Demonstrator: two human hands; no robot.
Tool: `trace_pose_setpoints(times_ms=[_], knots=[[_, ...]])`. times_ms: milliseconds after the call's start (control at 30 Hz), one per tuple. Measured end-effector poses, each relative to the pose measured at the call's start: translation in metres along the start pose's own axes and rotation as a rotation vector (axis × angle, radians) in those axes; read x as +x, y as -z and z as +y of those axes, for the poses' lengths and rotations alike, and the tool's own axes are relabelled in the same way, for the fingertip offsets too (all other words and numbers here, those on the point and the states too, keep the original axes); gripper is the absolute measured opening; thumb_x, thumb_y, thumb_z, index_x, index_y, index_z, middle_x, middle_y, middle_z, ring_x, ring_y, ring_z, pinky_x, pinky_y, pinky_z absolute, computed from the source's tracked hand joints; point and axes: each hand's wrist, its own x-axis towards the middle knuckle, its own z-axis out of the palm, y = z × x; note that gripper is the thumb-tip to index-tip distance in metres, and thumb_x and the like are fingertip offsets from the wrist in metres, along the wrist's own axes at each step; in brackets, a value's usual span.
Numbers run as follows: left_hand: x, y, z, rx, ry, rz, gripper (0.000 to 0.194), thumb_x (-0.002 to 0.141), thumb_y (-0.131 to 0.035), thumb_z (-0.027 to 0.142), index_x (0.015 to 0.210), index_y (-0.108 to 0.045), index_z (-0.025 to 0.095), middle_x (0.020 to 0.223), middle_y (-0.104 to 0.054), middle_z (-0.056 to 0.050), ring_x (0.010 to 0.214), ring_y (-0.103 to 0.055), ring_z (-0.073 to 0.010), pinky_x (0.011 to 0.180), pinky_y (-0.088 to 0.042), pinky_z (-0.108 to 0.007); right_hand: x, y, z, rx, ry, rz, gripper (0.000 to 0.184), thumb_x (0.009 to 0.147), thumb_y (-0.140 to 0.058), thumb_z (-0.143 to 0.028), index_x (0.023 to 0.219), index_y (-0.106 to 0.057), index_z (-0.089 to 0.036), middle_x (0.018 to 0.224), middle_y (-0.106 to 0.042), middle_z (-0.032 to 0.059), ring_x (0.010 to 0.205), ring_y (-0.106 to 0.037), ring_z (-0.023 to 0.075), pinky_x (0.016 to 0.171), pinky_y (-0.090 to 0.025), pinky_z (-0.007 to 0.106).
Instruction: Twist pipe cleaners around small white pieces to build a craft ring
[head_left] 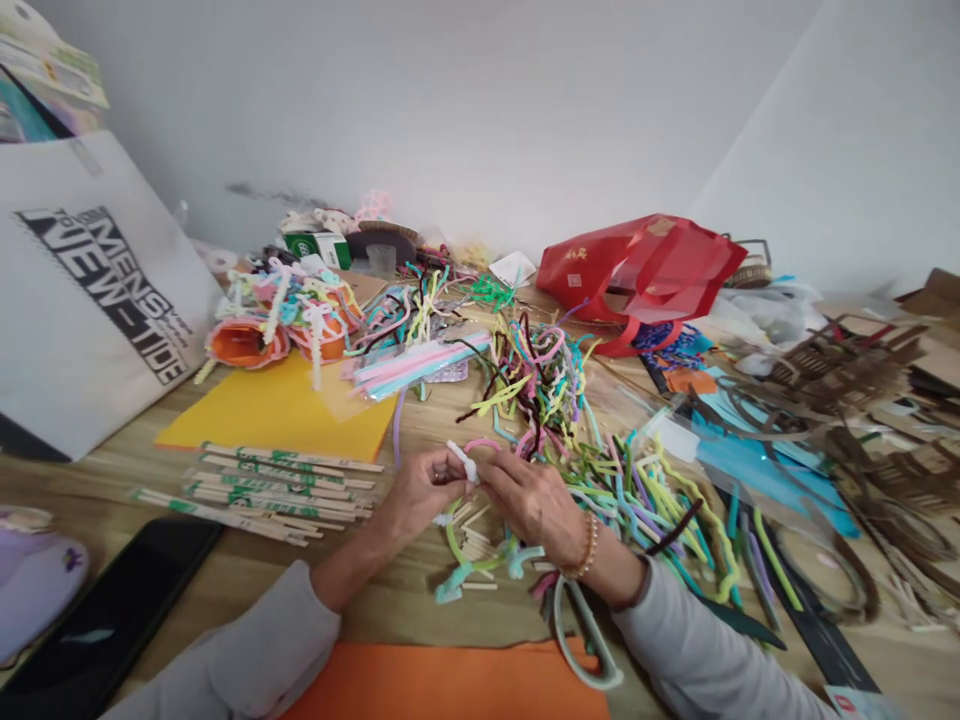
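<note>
My left hand (427, 490) pinches a white fuzzy pipe cleaner (463, 460), which sticks up bent above its fingertips. Against it my right hand (529, 500) is closed, its fingertips meeting the left ones; they partly hide the white piece. Below the hands hangs or lies a loop of joined pipe cleaners, with a green stretch (454, 546) and a light blue twisted end (451, 584). A pink curved stretch (482, 443) shows just above my fingers. Short wooden sticks (474, 545) lie on the table inside the loop.
Scissors (586, 645) lie beneath my right forearm. Orange paper (450, 685) is in front, yellow paper (277, 410) and wrapped chopsticks (285, 485) to the left, near a phone (112, 610). Loose pipe cleaners (645, 490) heap at right; a red bag (645, 265) stands behind.
</note>
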Motion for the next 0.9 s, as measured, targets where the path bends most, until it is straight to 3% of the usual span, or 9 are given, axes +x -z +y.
trace_pose_setpoints(times_ms=[267, 500, 700, 800, 900], knots=[[-0.003, 0.001, 0.000, 0.214, -0.098, 0.017, 0.005, 0.066, -0.062, 0.012, 0.070, -0.063, 0.013, 0.065, -0.063, -0.001, 0.063, -0.058, -0.0142, 0.061, -0.045, -0.023, 0.001, 0.001, 0.001, 0.045, -0.021, -0.007, 0.022, 0.093, -0.041, -0.018, 0.111, -0.054, -0.017, 0.116, -0.060, 0.0107, 0.094, -0.062, 0.0169, 0.075, -0.049, 0.025], [-0.008, -0.002, 0.006, 0.438, -0.312, 0.053, 0.007, 0.071, -0.057, 0.010, 0.067, -0.062, 0.014, 0.067, -0.062, -0.001, 0.065, -0.057, -0.0144, 0.062, -0.044, -0.024, 0.002, 0.006, -0.001, 0.165, -0.081, 0.019, 0.019, 0.091, -0.045, -0.020, 0.106, -0.058, -0.018, 0.099, -0.065, 0.0071, 0.086, -0.062, 0.0177, 0.072, -0.045, 0.025], [-0.013, -0.005, 0.012, 0.547, -0.512, 0.086, 0.013, 0.074, -0.056, 0.007, 0.064, -0.060, 0.015, 0.064, -0.057, 0.001, 0.065, -0.055, -0.0127, 0.063, -0.043, -0.022, 0.005, 0.008, 0.000, 0.536, -0.329, -0.030, 0.014, 0.087, -0.052, -0.022, 0.083, -0.064, -0.016, 0.071, -0.062, 0.0007, 0.062, -0.054, 0.0121, 0.059, -0.037, 0.022], [-0.013, -0.007, 0.012, 0.554, -0.524, 0.095, 0.014, 0.075, -0.056, 0.007, 0.064, -0.060, 0.015, 0.063, -0.057, 0.001, 0.062, -0.055, -0.0124, 0.060, -0.043, -0.022, 0.007, 0.008, 0.002, 0.865, -0.442, -0.101, 0.021, 0.085, -0.054, -0.031, 0.074, -0.062, -0.014, 0.059, -0.053, -0.0022, 0.052, -0.043, 0.0091, 0.050, -0.030, 0.021], [-0.013, -0.009, 0.012, 0.517, -0.504, 0.082, 0.012, 0.075, -0.056, 0.007, 0.067, -0.063, 0.014, 0.067, -0.061, -0.001, 0.066, -0.059, -0.0137, 0.063, -0.045, -0.023, 0.009, 0.006, 0.006, 1.139, -0.497, -0.144, 0.026, 0.082, -0.057, -0.036, 0.069, -0.060, -0.014, 0.056, -0.050, -0.0026, 0.050, -0.041, 0.0084, 0.048, -0.029, 0.021]])
